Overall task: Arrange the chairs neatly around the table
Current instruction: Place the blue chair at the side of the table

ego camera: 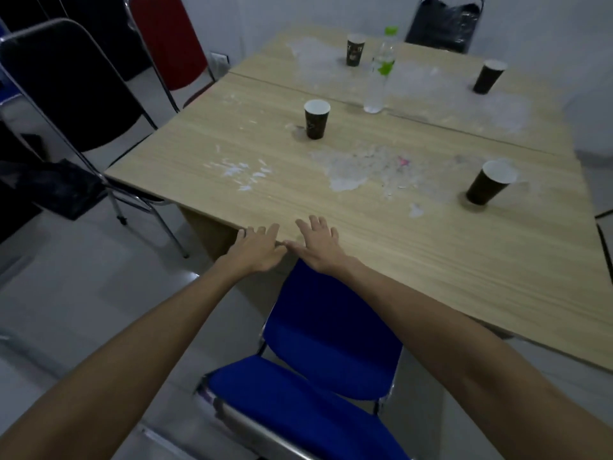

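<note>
A blue padded chair point(328, 356) stands right below me, its seat partly under the near edge of the light wooden table point(431, 260). My left hand point(257, 249) and my right hand point(320, 245) stretch out side by side over that table edge, fingers spread, holding nothing. A black folding chair point(71, 91) stands at the table's left side, with a red chair point(169, 38) behind it. Another black chair point(444, 23) sits at the far end.
Several dark paper cups, one near the middle point(316, 119), and a clear water bottle point(379, 74) stand on the stained tabletop. A dark bag point(63, 189) lies on the black chair's seat at left. Pale tiled floor lies to my left.
</note>
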